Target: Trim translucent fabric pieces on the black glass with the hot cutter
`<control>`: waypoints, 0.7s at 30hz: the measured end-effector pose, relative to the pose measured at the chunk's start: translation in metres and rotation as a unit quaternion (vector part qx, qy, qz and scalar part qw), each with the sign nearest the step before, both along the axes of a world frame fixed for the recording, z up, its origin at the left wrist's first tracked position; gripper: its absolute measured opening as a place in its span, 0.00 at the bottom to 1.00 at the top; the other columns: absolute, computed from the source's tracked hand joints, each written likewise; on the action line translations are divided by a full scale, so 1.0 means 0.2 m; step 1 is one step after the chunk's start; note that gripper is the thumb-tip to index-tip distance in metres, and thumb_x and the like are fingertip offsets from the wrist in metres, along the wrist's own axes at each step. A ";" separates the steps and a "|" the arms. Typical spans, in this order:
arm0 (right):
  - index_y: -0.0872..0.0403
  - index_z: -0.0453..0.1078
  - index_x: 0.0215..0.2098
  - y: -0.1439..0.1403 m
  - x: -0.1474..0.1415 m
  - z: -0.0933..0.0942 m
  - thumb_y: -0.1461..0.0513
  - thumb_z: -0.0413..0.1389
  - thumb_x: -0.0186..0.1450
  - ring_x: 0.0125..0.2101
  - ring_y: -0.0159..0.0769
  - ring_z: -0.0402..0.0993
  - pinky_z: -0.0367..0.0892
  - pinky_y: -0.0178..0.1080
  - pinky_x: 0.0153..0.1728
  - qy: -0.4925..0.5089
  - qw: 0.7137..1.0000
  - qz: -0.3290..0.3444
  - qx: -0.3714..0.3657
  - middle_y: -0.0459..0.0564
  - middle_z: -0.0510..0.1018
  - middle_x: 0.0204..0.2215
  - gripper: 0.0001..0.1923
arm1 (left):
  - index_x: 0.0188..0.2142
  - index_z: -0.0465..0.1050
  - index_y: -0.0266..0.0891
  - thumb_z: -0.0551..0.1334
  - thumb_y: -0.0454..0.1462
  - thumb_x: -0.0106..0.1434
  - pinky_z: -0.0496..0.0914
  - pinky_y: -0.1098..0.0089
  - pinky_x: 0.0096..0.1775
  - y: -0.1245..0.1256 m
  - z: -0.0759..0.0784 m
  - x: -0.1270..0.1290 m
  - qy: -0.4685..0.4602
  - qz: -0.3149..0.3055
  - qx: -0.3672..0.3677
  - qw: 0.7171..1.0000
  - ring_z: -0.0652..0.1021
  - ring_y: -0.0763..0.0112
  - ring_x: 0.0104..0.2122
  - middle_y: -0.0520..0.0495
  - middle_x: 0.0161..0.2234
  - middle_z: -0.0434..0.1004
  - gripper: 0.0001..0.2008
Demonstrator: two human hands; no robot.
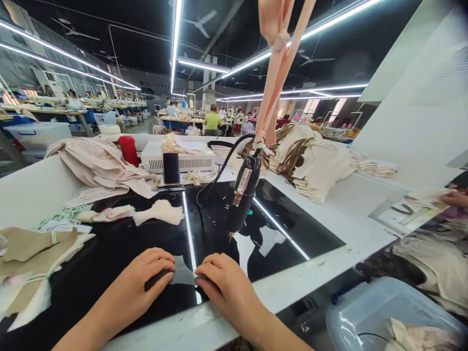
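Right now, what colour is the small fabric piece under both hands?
Grey, the small flat fabric piece on glossy black; head view.

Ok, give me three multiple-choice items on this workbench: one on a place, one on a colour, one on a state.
1. Where does the black hand tool hang?
A. Above the dark glass top, behind the hands
B. Inside the plastic tub
C. On the white box

2. What colour is the cup by the white box?
A. Blue
B. Red
C. Green

3. How is the small grey fabric piece held?
A. Lifted in the air
B. Rolled up in one fist
C. Pressed flat on the glass top by both hands

Answers: 1 A, it dangles from pink straps over the glass. 2 B, it is plainly red. 3 C, the left hand and right hand pin its edges.
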State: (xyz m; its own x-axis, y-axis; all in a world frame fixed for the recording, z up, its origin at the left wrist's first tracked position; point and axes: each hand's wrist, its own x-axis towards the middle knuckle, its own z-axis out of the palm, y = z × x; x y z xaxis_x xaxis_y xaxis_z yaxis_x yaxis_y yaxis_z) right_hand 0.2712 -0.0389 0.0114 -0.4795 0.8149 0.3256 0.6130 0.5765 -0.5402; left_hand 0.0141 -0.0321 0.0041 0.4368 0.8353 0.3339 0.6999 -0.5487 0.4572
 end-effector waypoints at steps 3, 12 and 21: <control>0.49 0.75 0.44 -0.01 0.18 0.02 0.63 0.56 0.71 0.42 0.38 0.76 0.69 0.40 0.46 0.006 0.998 -0.055 0.002 0.48 0.81 0.42 0.07 | 0.44 0.79 0.49 0.61 0.43 0.70 0.71 0.65 0.56 0.00 -0.02 -0.01 0.008 -0.005 0.038 0.999 0.77 0.64 0.52 0.51 0.50 0.79 0.08; 0.50 0.75 0.41 0.07 0.68 -0.04 0.54 0.55 0.70 0.42 0.49 0.75 0.68 0.47 0.42 -0.013 0.964 -0.267 -0.010 0.52 0.80 0.39 0.10 | 0.45 0.79 0.51 0.60 0.46 0.70 0.73 0.69 0.56 0.03 -0.08 -0.03 0.017 0.003 0.096 0.995 0.79 0.66 0.51 0.54 0.52 0.79 0.10; 0.49 0.77 0.36 0.09 0.68 -0.05 0.54 0.49 0.72 0.39 0.46 0.75 0.66 0.45 0.42 0.003 0.965 -0.260 -0.033 0.50 0.79 0.35 0.16 | 0.43 0.80 0.51 0.58 0.47 0.72 0.74 0.69 0.54 0.04 -0.08 -0.04 0.027 0.012 0.120 0.992 0.80 0.67 0.49 0.53 0.50 0.79 0.12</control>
